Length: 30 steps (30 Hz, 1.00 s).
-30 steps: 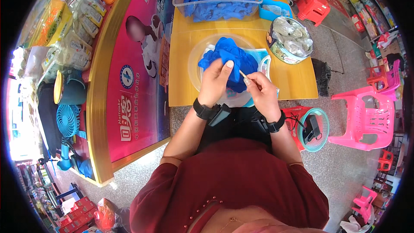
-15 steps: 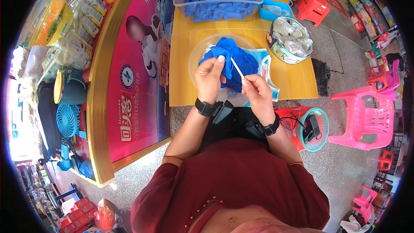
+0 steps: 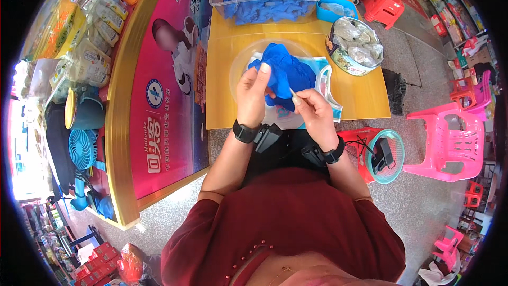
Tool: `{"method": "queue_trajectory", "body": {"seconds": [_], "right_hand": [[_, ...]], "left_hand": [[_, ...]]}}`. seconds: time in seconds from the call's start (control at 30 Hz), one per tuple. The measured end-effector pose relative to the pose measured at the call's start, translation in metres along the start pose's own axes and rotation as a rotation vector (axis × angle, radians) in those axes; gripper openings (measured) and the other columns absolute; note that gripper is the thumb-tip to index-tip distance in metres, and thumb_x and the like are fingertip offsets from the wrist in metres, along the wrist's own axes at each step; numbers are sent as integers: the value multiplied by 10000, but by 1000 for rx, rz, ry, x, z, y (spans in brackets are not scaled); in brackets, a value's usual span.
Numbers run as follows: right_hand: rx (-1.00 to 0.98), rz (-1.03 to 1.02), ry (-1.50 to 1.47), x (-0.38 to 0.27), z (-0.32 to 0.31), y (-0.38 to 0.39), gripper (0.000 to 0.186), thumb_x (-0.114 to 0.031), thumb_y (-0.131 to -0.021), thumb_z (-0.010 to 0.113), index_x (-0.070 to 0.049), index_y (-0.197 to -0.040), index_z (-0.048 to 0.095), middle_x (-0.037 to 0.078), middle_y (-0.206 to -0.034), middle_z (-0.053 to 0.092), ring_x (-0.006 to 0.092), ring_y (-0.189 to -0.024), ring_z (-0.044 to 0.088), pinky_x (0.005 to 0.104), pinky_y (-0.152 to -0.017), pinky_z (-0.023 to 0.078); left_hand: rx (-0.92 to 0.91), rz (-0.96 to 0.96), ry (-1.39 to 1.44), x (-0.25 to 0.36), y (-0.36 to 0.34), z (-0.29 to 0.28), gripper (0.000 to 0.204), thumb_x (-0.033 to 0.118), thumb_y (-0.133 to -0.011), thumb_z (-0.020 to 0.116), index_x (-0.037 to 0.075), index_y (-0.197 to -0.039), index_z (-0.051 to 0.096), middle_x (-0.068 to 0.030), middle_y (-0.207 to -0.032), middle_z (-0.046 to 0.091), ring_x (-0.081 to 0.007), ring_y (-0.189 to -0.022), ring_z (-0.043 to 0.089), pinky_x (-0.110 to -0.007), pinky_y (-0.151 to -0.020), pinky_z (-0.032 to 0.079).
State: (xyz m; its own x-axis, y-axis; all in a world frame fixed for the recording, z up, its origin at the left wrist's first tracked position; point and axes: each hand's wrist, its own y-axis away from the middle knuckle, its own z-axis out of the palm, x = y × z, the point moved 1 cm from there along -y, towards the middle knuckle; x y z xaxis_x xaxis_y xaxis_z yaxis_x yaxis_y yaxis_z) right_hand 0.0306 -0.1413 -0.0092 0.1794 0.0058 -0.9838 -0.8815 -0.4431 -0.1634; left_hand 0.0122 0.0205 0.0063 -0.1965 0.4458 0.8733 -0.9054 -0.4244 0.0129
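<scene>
A bunched piece of thin blue fabric (image 3: pixel 293 74) is pinched in my left hand (image 3: pixel 251 95), between thumb and fingers. My right hand (image 3: pixel 316 110) grips a thin, pale, stick-like tool (image 3: pixel 292 92) between thumb and fingertips. The tool's tip meets the fabric's lower edge; whether it goes inside I cannot tell. Beneath the fabric lies a white and teal piece (image 3: pixel 324 74), like a printed cloth or bag. It partly covers a round translucent lid or tray (image 3: pixel 239 63) on the yellow wooden table (image 3: pixel 225 111).
On the table's far side stands a clear plastic bin (image 3: pixel 222 4) heaped with blue fabric pieces. Near it are a small blue basket (image 3: pixel 324 15) and a round tin (image 3: pixel 341 63) of small filled bags. A pink banner counter (image 3: pixel 174 95) borders the left; a pink chair (image 3: pixel 444 140) stands right.
The tool's tip has come down from above the fabric to its lower edge, so less of it shows. My left hand has shifted slightly left, still pinching the fabric.
</scene>
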Motion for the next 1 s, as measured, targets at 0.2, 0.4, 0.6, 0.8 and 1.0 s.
{"method": "queue_trajectory", "body": {"seconds": [0.2, 0.4, 0.6, 0.8, 1.0], "right_hand": [[15, 105, -173, 3, 8, 1, 53, -77, -934, 572, -36, -968, 575, -10, -756, 559, 45, -630, 504, 197, -542, 389], [-61, 313, -517, -6, 12, 8, 101, -157, -961, 549, -57, -965, 566, -20, -701, 529, 18, -528, 372, 184, -460, 262], [0, 176, -366, -2, 6, 1, 91, -104, -937, 580, -34, -995, 579, -9, -716, 548, 38, -580, 456, 186, -501, 340], [91, -21, -61, 0, 9, 4, 97, -21, -893, 621, 2, -987, 624, 8, -787, 606, 53, -706, 556, 198, -625, 452], [143, -32, -27, 6, 9, 3, 91, -9, -875, 640, 12, -963, 632, 8, -830, 627, 32, -738, 558, 190, -646, 456]], "left_hand": [[86, 80, -147, -3, 2, 1, 256, 241, -938, 603, 101, -723, 614, 43, -633, 569, -35, -495, 456, -189, -452, 356], [70, 93, 27, -13, 13, 11, 161, 164, -931, 615, 63, -813, 660, 54, -672, 579, -9, -551, 461, -184, -463, 359], [4, 30, -70, 3, 11, 10, 133, 175, -918, 632, 44, -906, 651, 28, -698, 597, -39, -596, 524, -190, -490, 412], [84, 72, -33, 6, 5, -1, 193, 225, -906, 644, 34, -931, 661, 8, -730, 620, -43, -560, 505, -189, -474, 380], [81, 161, -14, 0, 3, -2, 161, 148, -911, 638, 11, -994, 658, -7, -877, 655, -49, -750, 570, -191, -635, 464]]}}
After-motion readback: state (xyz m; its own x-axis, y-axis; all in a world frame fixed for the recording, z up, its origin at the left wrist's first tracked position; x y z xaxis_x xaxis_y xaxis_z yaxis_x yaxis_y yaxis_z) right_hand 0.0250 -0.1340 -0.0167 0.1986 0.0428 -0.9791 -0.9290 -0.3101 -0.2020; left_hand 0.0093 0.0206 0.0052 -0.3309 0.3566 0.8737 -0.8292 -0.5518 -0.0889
